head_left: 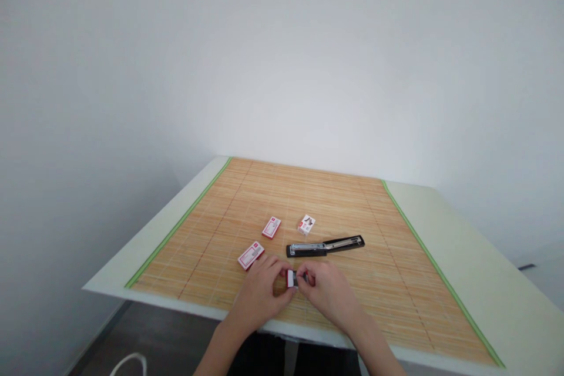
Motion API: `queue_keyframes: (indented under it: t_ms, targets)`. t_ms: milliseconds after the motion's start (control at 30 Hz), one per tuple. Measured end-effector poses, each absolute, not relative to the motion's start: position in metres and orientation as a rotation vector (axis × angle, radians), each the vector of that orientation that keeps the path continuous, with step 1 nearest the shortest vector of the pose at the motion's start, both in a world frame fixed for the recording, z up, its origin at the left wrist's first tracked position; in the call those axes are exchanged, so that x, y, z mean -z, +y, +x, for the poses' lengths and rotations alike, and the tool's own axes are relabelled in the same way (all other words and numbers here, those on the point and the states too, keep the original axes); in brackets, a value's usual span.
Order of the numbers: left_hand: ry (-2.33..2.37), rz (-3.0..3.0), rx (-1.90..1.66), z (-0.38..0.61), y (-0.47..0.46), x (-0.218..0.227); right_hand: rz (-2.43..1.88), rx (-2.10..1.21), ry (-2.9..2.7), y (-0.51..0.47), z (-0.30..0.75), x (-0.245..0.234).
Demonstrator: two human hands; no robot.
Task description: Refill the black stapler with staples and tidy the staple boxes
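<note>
My left hand (pixel 263 289) grips a small red-and-white staple box (pixel 289 278) between thumb and fingers, low over the mat near the table's front edge. Dark grey staples (pixel 296 277) show at the box's right end. There the fingertips of my right hand (pixel 326 289) are pinched together on them, partly hiding them. Just beyond both hands lies a black stapler (pixel 307 249), opened out flat with its metal rail showing. One red-and-white box (pixel 251 255) lies close to my left hand's knuckles.
Farther back are another red-and-white box (pixel 271 227) and a white box (pixel 306 224) with a dark picture on it. A bamboo mat (pixel 308 188) with green edging covers much of the white table (pixel 423 205). A pale wall rises behind the table.
</note>
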State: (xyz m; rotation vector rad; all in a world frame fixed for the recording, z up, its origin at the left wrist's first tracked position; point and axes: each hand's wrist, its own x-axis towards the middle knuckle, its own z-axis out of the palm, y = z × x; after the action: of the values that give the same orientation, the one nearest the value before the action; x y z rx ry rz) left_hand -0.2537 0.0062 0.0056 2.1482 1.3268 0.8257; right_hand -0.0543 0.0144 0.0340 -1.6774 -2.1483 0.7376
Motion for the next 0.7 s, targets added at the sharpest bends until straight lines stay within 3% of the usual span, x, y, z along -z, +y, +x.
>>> queue_keyframes:
  t_ms: [433, 700]
  targets:
    - [1.337, 2.147, -0.827, -0.254, 0.008, -0.003, -1.646, -0.756, -2.106, 0.012, -0.049, -0.034]
    - [1.331, 2.144, -0.833, -0.255, 0.008, -0.001, -1.676, -0.773, -1.908, 0.006, 0.007, -0.017]
